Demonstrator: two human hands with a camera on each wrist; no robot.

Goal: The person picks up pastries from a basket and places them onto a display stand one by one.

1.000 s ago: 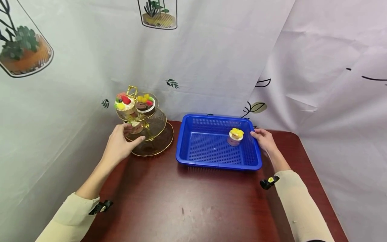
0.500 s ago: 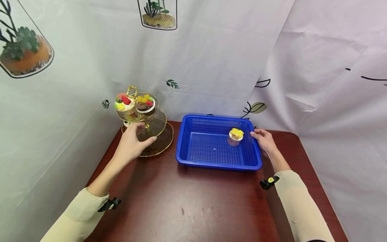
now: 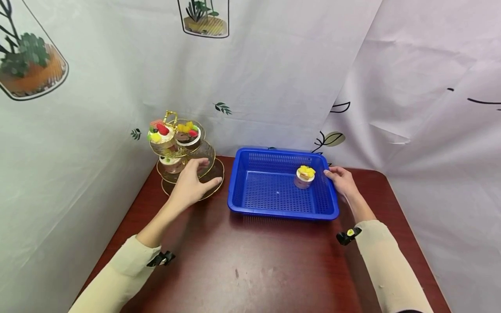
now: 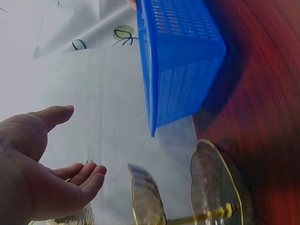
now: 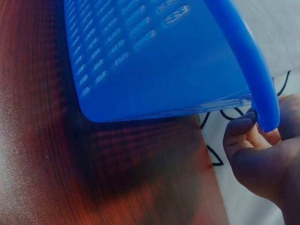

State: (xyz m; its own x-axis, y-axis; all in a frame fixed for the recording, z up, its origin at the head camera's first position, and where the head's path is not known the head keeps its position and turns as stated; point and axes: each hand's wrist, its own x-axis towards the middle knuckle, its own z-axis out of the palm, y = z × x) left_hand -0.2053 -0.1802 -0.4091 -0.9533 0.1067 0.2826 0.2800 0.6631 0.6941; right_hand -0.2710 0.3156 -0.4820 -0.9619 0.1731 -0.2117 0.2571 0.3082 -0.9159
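My left hand (image 3: 190, 184) hovers in front of the gold-rimmed tiered stand (image 3: 195, 198), thumb and fingers spread apart with nothing between them. Two fruit-topped dessert cups, one with strawberry (image 3: 161, 135) and one with a dark filling (image 3: 188, 135), sit on the top tier. A third dessert cup (image 3: 171, 164) rests on the middle tier, partly covered by the tier above. My right hand (image 3: 342, 181) grips the right rim of the blue plastic basket (image 3: 283, 214), thumb over the edge. Inside the basket, towards its right side, stands a cup topped with yellow fruit (image 3: 305, 177).
The reddish-brown wooden table (image 3: 250, 265) carries the stand at back left and the basket at back right. Behind them hangs a pale printed curtain (image 3: 266, 87), which also closes off the left side. The basket's left wall (image 4: 178, 89) faces my left hand.
My left hand has drawn away from the middle tier, moving right with fingers still spread. The cup there now shows more fully. My right hand and the basket have stayed put.
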